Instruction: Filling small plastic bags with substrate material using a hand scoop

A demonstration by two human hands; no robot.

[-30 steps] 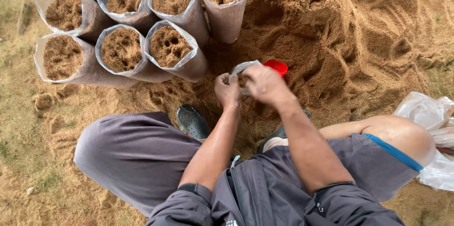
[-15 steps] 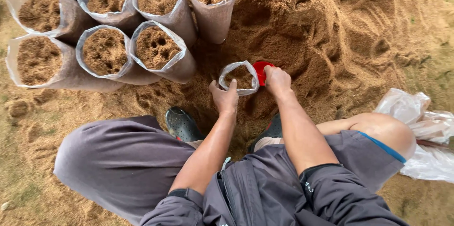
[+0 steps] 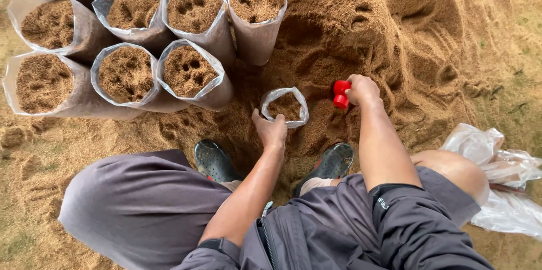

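filled bags [image 3: 169, 38] left of sawdust heap [image 3: 361, 16]

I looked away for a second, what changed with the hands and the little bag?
The right hand moved off the small bag to the right, carrying the red cup. The left hand keeps hold of the bag's rim. The filled bags stayed put.

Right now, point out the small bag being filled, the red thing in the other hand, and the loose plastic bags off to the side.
small clear bag [image 3: 284, 105], head view, on the sawdust inside its mouth
red plastic piece [image 3: 340, 94], head view, on its middle
loose plastic bags [image 3: 497, 162], head view, on the crumpled top sheet
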